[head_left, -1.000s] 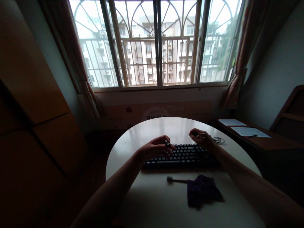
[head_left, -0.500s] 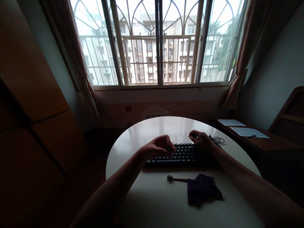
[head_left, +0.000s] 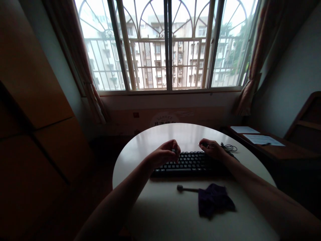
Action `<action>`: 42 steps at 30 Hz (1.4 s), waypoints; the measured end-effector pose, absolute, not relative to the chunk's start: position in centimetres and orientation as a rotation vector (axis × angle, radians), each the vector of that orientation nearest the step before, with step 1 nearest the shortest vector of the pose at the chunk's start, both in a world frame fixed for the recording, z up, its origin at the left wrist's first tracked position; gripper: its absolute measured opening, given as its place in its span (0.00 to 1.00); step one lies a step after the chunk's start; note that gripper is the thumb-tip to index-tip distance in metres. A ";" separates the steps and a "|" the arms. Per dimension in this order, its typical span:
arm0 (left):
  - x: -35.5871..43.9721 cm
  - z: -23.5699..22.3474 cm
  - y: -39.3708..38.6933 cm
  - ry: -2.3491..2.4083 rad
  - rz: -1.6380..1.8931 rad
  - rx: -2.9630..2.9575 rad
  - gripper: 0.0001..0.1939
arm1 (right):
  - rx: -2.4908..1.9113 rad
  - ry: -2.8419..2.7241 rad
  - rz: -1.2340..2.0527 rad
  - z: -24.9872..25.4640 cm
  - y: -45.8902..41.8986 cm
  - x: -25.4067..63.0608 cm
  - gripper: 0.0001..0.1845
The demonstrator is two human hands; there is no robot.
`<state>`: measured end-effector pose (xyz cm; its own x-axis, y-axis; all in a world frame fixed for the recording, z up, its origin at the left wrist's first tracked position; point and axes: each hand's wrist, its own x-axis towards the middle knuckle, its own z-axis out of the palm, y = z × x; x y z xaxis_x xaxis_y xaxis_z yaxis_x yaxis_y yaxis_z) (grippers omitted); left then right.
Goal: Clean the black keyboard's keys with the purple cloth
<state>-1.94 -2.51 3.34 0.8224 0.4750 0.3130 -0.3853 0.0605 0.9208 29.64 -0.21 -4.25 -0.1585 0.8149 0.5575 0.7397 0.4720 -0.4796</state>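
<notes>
A black keyboard (head_left: 188,164) lies across the white round table (head_left: 150,204). Over its left end, my left hand (head_left: 167,154) is closed, pinching a small dark piece that looks like a keycap (head_left: 173,151). At the keyboard's upper right, my right hand (head_left: 212,149) is wrapped around a dark-handled tool with thin wire ends, which looks like a keycap puller (head_left: 204,144). My fingers cover most of it. Nearer to me lie a brush (head_left: 187,189) with its bristle end to the left and a crumpled dark purple cloth (head_left: 214,201), which overlaps the brush handle.
A coiled black cable (head_left: 229,147) lies beyond my right wrist. To the right, papers (head_left: 262,140) and a pen (head_left: 266,144) rest on a low brown surface. A barred window (head_left: 168,50) and curtains are behind the table; a wooden cabinet (head_left: 50,124) stands left.
My left hand has moved slightly up and left with the keycap, and its fingers have curled more. My right hand stays almost in place.
</notes>
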 end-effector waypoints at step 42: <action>-3.0 0.7 1.2 0.942 0.859 2.411 0.09 | -1.253 -1.852 0.116 -4.5 -0.4 28.6 0.12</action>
